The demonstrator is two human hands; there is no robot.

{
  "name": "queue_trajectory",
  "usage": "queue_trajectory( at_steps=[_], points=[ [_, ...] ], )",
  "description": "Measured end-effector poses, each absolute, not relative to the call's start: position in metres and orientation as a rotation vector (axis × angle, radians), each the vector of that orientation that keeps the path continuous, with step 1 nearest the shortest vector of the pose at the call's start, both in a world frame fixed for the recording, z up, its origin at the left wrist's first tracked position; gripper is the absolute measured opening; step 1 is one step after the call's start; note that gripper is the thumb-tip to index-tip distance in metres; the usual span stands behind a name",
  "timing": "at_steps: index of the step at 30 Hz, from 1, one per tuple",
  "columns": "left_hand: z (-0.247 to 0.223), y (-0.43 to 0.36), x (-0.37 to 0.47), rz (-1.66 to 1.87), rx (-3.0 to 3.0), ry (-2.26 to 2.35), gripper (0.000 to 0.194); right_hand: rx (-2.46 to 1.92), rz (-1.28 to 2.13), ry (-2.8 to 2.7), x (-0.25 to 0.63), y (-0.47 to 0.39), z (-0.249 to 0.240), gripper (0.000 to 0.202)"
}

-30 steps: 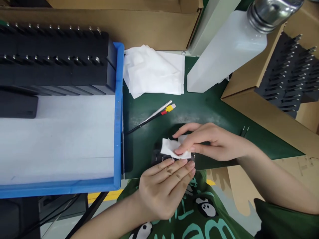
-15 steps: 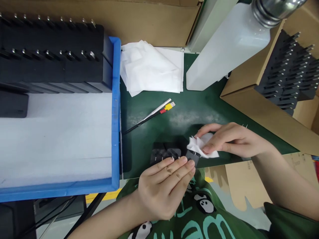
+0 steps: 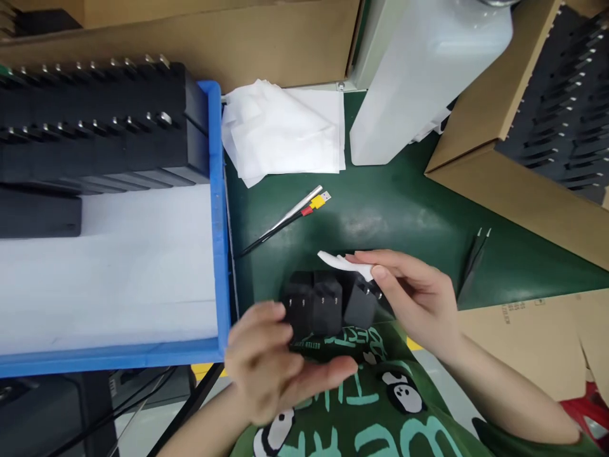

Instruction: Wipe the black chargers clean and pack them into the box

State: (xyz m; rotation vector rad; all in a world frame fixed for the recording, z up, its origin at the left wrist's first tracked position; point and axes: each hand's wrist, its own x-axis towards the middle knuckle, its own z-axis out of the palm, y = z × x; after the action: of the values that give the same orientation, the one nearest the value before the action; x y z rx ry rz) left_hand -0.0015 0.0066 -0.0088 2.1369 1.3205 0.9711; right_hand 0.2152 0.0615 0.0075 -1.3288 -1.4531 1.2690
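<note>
Three black power adapters (image 3: 327,311) stand side by side at the table's near edge, metal prongs showing. The rightmost adapter (image 3: 360,310) is slightly tilted and apart from the other two. My right hand (image 3: 413,295) pinches a folded white wiping cloth (image 3: 343,262) between thumb and fingers, just above that adapter's pronged end. My left hand (image 3: 271,365), a little blurred, hovers in front of the leftmost adapter (image 3: 297,311) with thumb and fingers apart and nothing between them. Whether its fingertips touch that adapter I cannot tell.
A blue bin (image 3: 217,222) with rows of black adapters (image 3: 118,149) stands at left. Behind lie white cloths (image 3: 285,133) and a white bottle (image 3: 419,82). A USB cable (image 3: 285,222) lies beside a silver pen-like tool (image 3: 297,206). Tweezers (image 3: 473,260) rest near a cardboard box (image 3: 518,203) of adapters.
My left hand has drawn back to the left off the adapters, its fingers now spread from the thumb. My right hand's cloth has lifted slightly and moved left. The view has shifted.
</note>
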Motion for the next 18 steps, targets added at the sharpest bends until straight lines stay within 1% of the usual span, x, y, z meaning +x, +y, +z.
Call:
queue_trajectory(
  at_steps=[3, 7, 9, 12, 14, 16, 18],
  points=[
    [-0.013, 0.009, 0.002, 0.996, 2.01, 1.435, 0.073, -1.337, 1.113, -1.45, 0.202, 0.051, 0.003, 0.028],
    [-0.02, 0.015, 0.011, 1.101, 1.799, 1.512, 0.092, -1.365, 1.021, -1.347, 0.187, 0.036, -0.006, 0.029],
    [-0.022, 0.019, 0.011, 1.142, 1.712, 1.471, 0.095, -1.389, 0.964, -1.251, 0.177, 0.028, -0.01, 0.029],
    [-0.02, 0.023, 0.006, 1.049, 1.7, 1.348, 0.095, -1.428, 0.838, -1.11, 0.165, 0.019, -0.014, 0.027],
    [-0.019, 0.022, 0.005, 1.023, 1.768, 1.363, 0.103, -1.445, 0.769, -1.041, 0.162, 0.016, -0.016, 0.025],
    [-0.019, 0.016, 0.009, 1.16, 1.847, 1.479, 0.116, -1.462, 0.74, -0.99, 0.164, 0.015, -0.018, 0.024],
    [-0.022, 0.006, 0.019, 1.323, 1.888, 1.604, 0.123, -1.484, 0.736, -0.938, 0.17, 0.014, -0.021, 0.024]
  ],
)
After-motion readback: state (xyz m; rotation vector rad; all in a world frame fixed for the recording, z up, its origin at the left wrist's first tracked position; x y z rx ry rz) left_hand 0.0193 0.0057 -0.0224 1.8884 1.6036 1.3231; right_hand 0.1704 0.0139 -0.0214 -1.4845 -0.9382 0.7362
